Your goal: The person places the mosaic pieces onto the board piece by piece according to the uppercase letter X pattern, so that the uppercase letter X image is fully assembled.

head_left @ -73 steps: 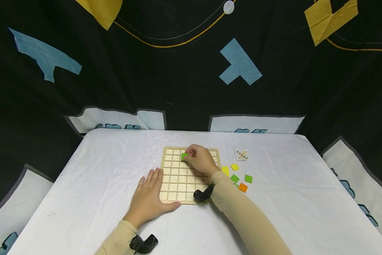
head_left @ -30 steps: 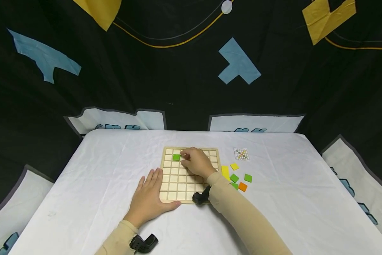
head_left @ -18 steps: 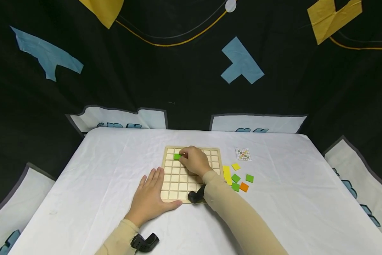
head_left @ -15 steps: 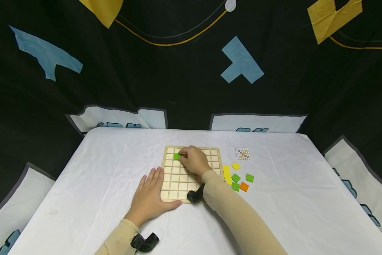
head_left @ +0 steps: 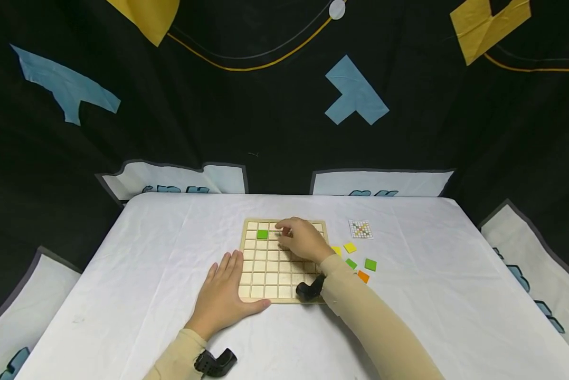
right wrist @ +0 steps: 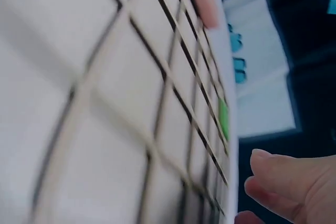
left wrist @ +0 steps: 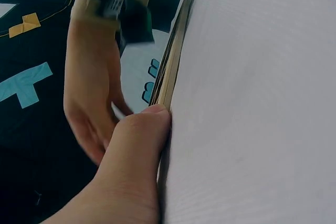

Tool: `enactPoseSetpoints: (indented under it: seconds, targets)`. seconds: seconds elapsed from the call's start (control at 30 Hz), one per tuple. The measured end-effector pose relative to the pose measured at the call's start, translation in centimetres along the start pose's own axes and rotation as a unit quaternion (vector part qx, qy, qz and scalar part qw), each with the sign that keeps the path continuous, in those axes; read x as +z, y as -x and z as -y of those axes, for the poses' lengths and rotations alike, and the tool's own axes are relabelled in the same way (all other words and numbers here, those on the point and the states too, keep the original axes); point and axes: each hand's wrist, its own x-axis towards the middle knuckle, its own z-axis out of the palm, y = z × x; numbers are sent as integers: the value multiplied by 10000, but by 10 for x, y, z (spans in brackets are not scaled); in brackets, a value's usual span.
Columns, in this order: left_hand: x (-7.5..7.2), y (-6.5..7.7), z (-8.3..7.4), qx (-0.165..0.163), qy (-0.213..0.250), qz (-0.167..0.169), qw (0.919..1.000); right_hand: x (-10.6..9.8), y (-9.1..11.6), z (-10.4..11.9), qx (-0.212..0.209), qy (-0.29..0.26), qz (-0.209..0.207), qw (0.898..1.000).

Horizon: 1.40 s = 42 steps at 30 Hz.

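The grid board (head_left: pixel 259 265) looks like smooth wood; the tabletop (head_left: pixel 123 295) beneath it, cloth-covered; the backdrop (head_left: pixel 284 121) behind it, matt fabric.

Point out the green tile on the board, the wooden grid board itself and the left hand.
Green tile (head_left: pixel 263 234): head view, middle of its top face.
Wooden grid board (head_left: pixel 259 266): head view, a bare cell.
Left hand (head_left: pixel 221 293): head view, back of the hand.

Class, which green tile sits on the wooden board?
The green tile in the second-farthest row, second column from the left; the other visible green tiles lie right of the board.
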Motion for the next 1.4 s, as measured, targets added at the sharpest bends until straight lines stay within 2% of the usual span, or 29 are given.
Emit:
enactPoseSetpoints:
  seconds: [0.13, 0.33, 0.47, 0.63, 0.8, 0.97, 1.1, 1.2, 1.3, 1.4]
  targets:
    - [1, 1, -1, 15, 113, 9, 9999, -23, 18, -22, 80, 115, -119, 9998]
    - [1, 1, -1, 95, 99, -48, 9999, -57, 55, -62, 720, 321, -129, 9968]
    - [1, 1, -1, 95, 72, -58, 9999, -74, 81, -89, 979, 489, -163, 9939]
    - [2, 2, -1, 91, 88, -47, 9999, -84, 112, -117, 1070, 696, -346, 9912]
    - [3, 2, -1, 74, 90, -26, 9999, -81, 132, -134, 968, 819, -402, 9911]
    - [3, 0, -2, 63, 93, 32, 9999, -76, 137, -137, 873, 790, -573, 9914]
    - [2, 0, -2, 56, 86, 27, 9999, -75, 132, -133, 1107, 719, -628, 9893]
    - [2, 0, -2, 66, 93, 19, 9999, -77, 126, -128, 1330, 640, -764, 9861]
    - [3, 0, -3, 73, 97, 16, 9999, -78, 116, -120, 1367, 457, -909, 9854]
    - [3, 0, -3, 60, 89, 24, 9999, -73, 102, -104, 1338, 178, -887, 9869]
